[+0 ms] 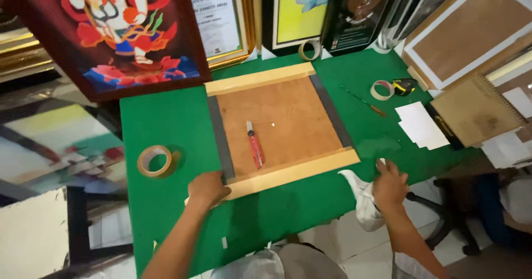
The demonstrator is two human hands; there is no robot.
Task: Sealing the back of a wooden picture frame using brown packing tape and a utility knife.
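A picture frame (280,121) lies face down on the green table (166,118), its brown backing board up, with pale wooden bars at the near and far sides and grey tape down the left and right edges. A red utility knife (254,145) rests on the backing. My left hand (207,188) grips the frame's near left corner. My right hand (389,184) holds a white cloth (361,197) at the table's near right edge, beside a wet-looking patch.
A roll of brown tape (155,161) lies left of the frame. Another tape roll (381,89), a tape measure (404,85) and a thin screwdriver (366,103) lie to the right, with white papers (420,125). Framed pictures (122,29) lean along the back. A chair base (443,212) stands below right.
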